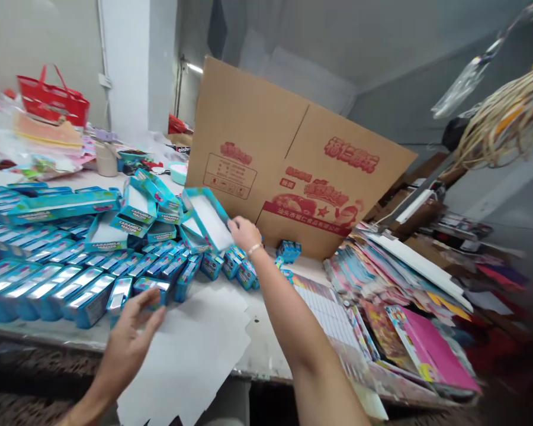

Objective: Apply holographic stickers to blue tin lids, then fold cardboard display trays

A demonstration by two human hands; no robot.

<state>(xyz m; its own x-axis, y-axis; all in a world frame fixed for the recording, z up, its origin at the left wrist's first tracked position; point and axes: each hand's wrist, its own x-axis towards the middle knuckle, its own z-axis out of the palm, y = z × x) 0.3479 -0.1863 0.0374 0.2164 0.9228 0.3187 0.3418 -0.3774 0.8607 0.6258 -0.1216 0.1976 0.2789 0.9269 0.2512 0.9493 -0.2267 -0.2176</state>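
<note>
My right hand (246,233) is closed on the right edge of an open blue box tray (211,220) with a white inside, which is tilted at the end of a heap of similar trays. My left hand (132,331), fingers apart and holding nothing, is over the front edge of the table, close to a small blue box (153,287). Rows of small blue boxes (91,300) stand to its left. Several more open trays, such as one marked CARAMELO (138,201), lie piled on top of the rows. White sheets (190,349) lie spread in front of my hands, overhanging the table edge.
A large brown cardboard carton (249,130) stands upright behind the boxes. Stacks of coloured printed sheets (364,266) and a pink folder (439,349) lie at the right. A red bag (53,100) and plastic wrapping are at the back left. Bundled cords (506,112) hang at upper right.
</note>
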